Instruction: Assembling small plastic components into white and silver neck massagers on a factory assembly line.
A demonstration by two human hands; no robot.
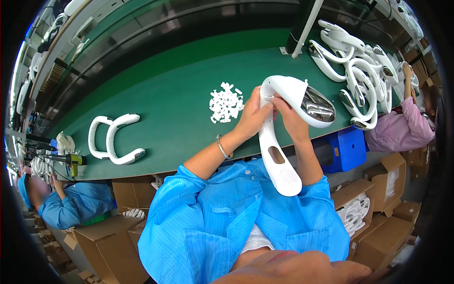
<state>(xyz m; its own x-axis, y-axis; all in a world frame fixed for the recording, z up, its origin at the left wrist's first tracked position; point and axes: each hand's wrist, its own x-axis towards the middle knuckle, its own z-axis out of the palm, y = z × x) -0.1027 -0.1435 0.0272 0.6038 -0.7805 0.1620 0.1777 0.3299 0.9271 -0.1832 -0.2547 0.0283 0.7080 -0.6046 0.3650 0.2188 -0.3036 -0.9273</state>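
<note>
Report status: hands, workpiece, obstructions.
Left hand gripping white curved device. Right hand at its inner bend. Small white parts piled left on green table. Nothing visibly blocking either hand.

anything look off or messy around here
Nothing looks clearly damaged or spilled. The untidiest spot is the pile of white devices at the right, overlapping at different angles. The small white parts are loose but heaped together; the held device shows no obvious break.

I count one curved white device [267, 135] between two hands [254, 115], two curved pieces [110, 142] at nine o'clock, and two co-workers [78, 204], at eight and three. One parts pile [226, 104] at twelve and one device heap [351, 71] at two are too jumbled to tally.
</note>
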